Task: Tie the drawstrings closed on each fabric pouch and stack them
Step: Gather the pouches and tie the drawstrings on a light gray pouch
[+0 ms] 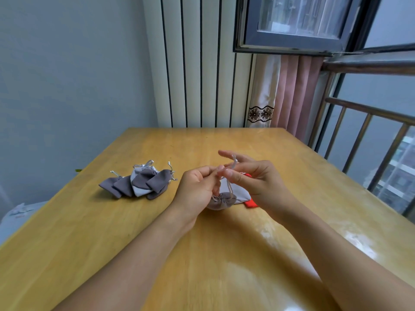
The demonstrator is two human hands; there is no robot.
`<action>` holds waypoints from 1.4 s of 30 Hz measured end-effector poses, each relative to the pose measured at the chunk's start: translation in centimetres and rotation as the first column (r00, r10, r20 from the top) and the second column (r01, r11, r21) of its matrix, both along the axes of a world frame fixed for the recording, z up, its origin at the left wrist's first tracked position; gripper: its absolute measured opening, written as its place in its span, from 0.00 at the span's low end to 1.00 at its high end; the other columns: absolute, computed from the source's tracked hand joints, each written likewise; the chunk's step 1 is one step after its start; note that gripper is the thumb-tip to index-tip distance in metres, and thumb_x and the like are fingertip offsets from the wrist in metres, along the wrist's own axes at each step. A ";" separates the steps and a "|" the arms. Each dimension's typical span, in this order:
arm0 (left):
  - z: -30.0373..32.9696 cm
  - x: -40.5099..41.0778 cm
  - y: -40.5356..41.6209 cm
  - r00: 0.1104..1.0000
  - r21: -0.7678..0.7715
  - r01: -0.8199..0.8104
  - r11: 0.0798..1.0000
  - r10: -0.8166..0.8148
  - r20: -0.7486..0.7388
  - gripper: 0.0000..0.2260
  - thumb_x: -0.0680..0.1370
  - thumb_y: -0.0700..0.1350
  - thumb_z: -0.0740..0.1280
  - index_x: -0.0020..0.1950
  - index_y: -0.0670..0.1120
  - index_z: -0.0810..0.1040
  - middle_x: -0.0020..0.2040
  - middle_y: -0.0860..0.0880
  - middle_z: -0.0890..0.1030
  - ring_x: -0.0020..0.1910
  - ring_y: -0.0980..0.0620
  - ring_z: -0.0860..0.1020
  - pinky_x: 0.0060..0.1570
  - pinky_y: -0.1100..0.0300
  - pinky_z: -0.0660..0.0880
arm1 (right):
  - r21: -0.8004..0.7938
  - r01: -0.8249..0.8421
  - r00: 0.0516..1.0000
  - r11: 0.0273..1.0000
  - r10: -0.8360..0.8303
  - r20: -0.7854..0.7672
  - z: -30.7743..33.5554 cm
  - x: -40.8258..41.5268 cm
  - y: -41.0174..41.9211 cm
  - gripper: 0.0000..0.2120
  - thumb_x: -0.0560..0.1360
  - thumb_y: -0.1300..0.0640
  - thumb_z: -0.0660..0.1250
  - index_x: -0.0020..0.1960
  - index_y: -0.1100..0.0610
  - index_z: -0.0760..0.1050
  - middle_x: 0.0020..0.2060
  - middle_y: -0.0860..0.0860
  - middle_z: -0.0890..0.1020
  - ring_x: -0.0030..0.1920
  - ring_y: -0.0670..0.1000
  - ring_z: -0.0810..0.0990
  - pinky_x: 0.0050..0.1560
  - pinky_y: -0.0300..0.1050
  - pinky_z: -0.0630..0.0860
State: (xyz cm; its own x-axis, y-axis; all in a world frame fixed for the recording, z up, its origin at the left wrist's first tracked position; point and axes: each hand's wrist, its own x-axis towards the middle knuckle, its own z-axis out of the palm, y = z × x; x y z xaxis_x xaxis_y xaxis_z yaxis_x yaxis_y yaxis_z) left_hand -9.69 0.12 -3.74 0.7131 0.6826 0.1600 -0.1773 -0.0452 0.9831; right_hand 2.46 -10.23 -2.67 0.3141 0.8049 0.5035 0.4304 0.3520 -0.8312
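You have one view only — the camera on your head, looking forward and down across the tabletop (224, 142). Its wide lens bends the edges of the frame. Both forearms enter from the bottom edge, and your left hand (196, 189) and right hand (258, 182) meet close under the lens, a little right of centre. Beyond the hands the view reaches the far tabletop edge and the radiator (197, 63) on the wall behind it. Right of your right hand it takes in the window (298, 21) and a railing (370, 131) — no second view overlaps it.
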 end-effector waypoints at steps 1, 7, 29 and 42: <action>0.1 -0.1 -0.2 0.999 -0.017 0.048 0.999 -0.048 0.001 0.11 0.81 0.47 0.64 0.46 0.45 0.83 0.26 0.52 0.68 0.27 0.55 0.66 0.29 0.66 0.69 | 0.007 0.019 1.000 1.000 -0.019 -0.017 0.0 -0.1 0.1 0.09 0.73 0.58 0.72 0.46 0.63 0.86 0.46 0.52 0.87 0.60 0.45 0.80 0.56 0.43 0.76; 0.5 -0.2 -0.3 0.970 -0.228 0.243 0.943 -0.240 0.041 0.16 0.81 0.51 0.58 0.51 0.44 0.83 0.30 0.48 0.69 0.30 0.52 0.68 0.34 0.61 0.72 | -0.012 0.131 0.983 0.991 -0.132 -0.128 -0.1 0.1 0.0 0.07 0.73 0.55 0.73 0.44 0.60 0.86 0.32 0.54 0.84 0.30 0.52 0.70 0.30 0.43 0.66; -0.4 0.2 0.8 0.996 -0.033 -0.022 0.999 0.025 0.080 0.08 0.81 0.44 0.64 0.48 0.43 0.82 0.33 0.49 0.77 0.33 0.54 0.75 0.41 0.63 0.77 | -0.274 -0.233 0.820 0.933 0.037 -0.571 1.7 0.1 -1.4 0.16 0.75 0.67 0.69 0.63 0.62 0.77 0.45 0.60 0.85 0.38 0.50 0.84 0.37 0.37 0.80; 0.5 -1.0 0.8 0.988 0.089 0.127 0.988 -0.134 0.075 0.08 0.69 0.42 0.75 0.47 0.45 0.85 0.44 0.44 0.86 0.31 0.54 0.76 0.41 0.62 0.76 | -0.274 0.211 0.975 0.938 -0.221 -0.005 0.8 -0.8 -0.8 0.14 0.71 0.57 0.76 0.34 0.64 0.78 0.25 0.54 0.79 0.25 0.47 0.72 0.26 0.39 0.66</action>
